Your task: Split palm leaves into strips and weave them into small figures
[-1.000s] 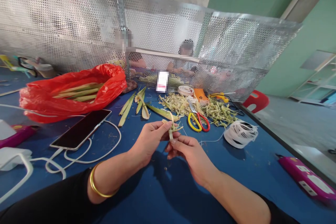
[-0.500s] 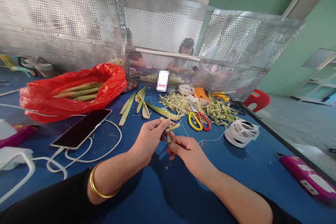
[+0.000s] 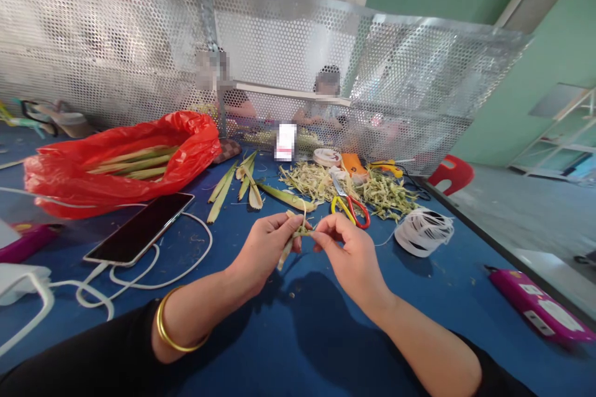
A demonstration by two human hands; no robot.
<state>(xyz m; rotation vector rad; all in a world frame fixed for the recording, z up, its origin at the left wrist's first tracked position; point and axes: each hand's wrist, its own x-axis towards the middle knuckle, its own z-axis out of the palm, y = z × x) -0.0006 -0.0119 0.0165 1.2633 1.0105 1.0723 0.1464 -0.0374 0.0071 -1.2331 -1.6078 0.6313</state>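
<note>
My left hand (image 3: 261, 254) is closed, its thumb and fingers pinching a small folded bundle of pale green husk (image 3: 285, 253). From the bundle one flat tail points down toward the table. My right hand (image 3: 356, 260) is closed too, its thumb and forefinger on a thin husk strip at the bundle's right side. The fingers hide part of the bundle. Beyond my right hand lie scissors (image 3: 352, 209) with yellow and red handles. Long loose husks (image 3: 222, 192) rest on the blue table past my left hand, and one green husk (image 3: 286, 197) lies behind the bundle.
Shredded husk (image 3: 311, 178) is heaped toward the back. At right are a white cord roll (image 3: 421, 234) and a purple power strip (image 3: 535, 305). At left, a red bag (image 3: 60, 167) holds husks beside a cabled phone (image 3: 139, 229). A perforated metal partition (image 3: 279, 31) stands behind; people sit beyond.
My right hand has moved up from the bundle's lower tail to a strip at its right side. The tail now points down to the left. The whole view has shifted slightly.
</note>
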